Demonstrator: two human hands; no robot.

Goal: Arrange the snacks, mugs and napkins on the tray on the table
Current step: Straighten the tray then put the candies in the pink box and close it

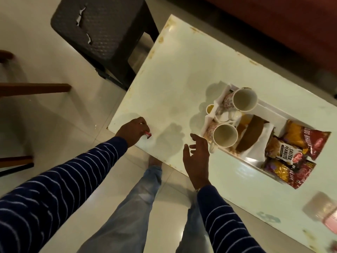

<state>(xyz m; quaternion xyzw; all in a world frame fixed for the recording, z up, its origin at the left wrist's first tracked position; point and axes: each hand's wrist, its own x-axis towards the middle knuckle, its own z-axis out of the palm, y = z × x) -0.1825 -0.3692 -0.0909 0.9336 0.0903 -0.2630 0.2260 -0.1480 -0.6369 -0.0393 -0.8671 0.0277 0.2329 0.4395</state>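
Note:
A white tray (264,105) lies on the white table (175,73), right of centre. It holds two patterned mugs, one at the far end (243,99) and one nearer (224,135), small white pots (225,115), brown and white napkins (250,136) and several snack packets (291,152), including salted peanuts. My left hand (134,130) rests at the table's near left corner, fingers closed on a small red and white sachet (148,134). My right hand (197,154) hovers open just left of the nearer mug, holding nothing.
A dark plastic stool (102,31) stands off the table's left side. Wooden chair parts (34,88) sit at far left. A pinkish translucent container (322,209) is on the table's near right. A reddish sofa (273,21) runs behind the table. My legs stand below the table edge.

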